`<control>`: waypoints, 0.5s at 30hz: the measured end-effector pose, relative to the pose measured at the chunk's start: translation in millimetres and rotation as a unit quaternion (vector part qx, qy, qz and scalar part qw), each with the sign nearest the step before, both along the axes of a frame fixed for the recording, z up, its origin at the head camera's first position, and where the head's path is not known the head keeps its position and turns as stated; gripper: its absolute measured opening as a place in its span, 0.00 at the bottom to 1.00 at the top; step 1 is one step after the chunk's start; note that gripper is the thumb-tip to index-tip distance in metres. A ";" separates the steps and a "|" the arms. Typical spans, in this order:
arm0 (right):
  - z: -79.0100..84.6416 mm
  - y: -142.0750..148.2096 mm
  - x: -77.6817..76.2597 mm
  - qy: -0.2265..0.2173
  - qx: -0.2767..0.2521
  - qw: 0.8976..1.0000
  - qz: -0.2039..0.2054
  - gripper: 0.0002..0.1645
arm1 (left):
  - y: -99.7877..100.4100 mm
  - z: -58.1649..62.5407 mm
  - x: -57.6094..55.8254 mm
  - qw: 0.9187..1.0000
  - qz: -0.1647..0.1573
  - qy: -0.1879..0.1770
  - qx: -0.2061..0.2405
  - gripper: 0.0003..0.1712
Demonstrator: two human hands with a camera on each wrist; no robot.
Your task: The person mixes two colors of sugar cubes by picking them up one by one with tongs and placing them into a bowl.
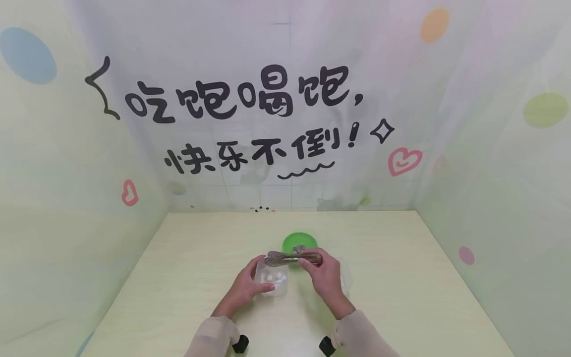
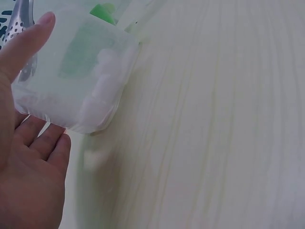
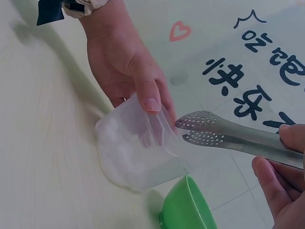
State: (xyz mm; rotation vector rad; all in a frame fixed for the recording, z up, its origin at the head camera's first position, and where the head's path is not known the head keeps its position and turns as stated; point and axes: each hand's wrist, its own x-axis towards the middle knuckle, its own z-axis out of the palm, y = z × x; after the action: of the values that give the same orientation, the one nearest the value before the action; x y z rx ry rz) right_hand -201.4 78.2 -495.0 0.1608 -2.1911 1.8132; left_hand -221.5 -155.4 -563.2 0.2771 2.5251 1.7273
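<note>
My left hand grips a translucent plastic tub at its side, the thumb over the rim and the fingers along the outer wall. Several small white pieces lie inside it. With my right hand I hold metal tongs between thumb and fingers near the joined end. Their perforated tips point left, close over the tub's opening. Those tips stand slightly apart, and nothing shows between them. Just beyond the tub, a green bowl is partly covered by the tongs and right hand in the head view.
A clear plastic piece lies on the table to the right, partly behind my right hand. The pale wooden table ends at a printed fabric backdrop, which also closes off both sides.
</note>
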 end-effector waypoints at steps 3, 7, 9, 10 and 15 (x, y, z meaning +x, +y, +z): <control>7.5 4.9 2.7 -0.002 0.002 1.000 -0.008 0.11 | -0.7 -0.6 -0.6 1.000 0.001 0.001 -0.003 0.53; 27.1 11.7 12.5 0.020 0.009 1.000 -0.021 0.10 | -1.4 -1.0 -1.6 1.000 -0.001 0.001 0.001 0.52; 36.1 15.2 16.4 0.033 0.010 0.999 -0.030 0.10 | -1.6 -1.7 -2.2 1.000 -0.004 0.003 0.003 0.52; 39.4 17.0 17.8 0.037 0.007 0.999 -0.032 0.10 | -1.5 -1.7 -2.2 1.000 -0.005 0.004 0.005 0.52; 42.7 24.0 16.7 0.053 0.000 0.998 -0.042 0.10 | -1.0 -1.8 -1.8 1.000 -0.002 0.003 0.003 0.51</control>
State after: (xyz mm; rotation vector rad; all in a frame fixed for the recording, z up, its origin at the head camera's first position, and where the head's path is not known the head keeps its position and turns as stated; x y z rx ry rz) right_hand -184.7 102.2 -452.3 0.1591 -2.0935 1.7193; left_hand -223.3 -156.4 -565.1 0.2876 2.5223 1.7349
